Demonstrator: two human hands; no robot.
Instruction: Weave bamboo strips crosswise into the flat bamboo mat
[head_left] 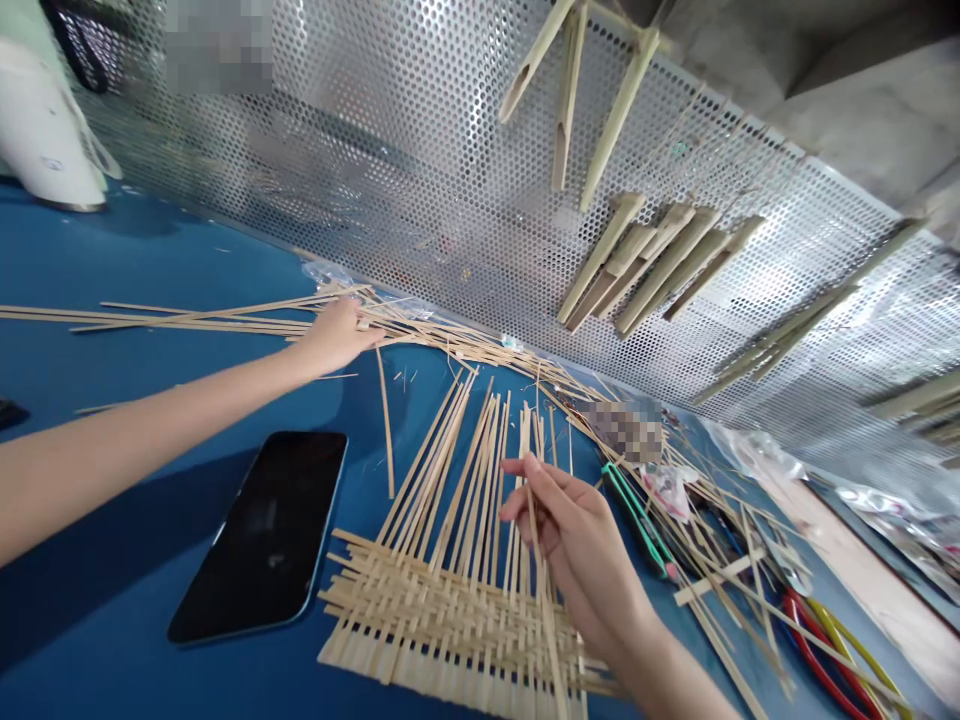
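Observation:
My left hand [341,335] reaches out over a pile of long thin bamboo strips [465,345] along the foot of the metal panel. Its fingers are bent down onto the strips; whether they pinch one is hidden. My right hand [566,510] is closed on a narrow bamboo strip [550,640], pinched between thumb and fingers above the woven mat. The woven bamboo mat [450,610] lies on the blue table, tightly woven near me, with loose upright strips fanning away from it. One short strip [386,425] lies apart, below my left hand.
A black phone [262,540] lies left of the mat. On the right are a green cutter [637,520], red-handled pliers [821,660] and scattered strips. Cut bamboo pieces [660,265] hang on the perforated panel [420,150]. A white container [49,130] stands at back left.

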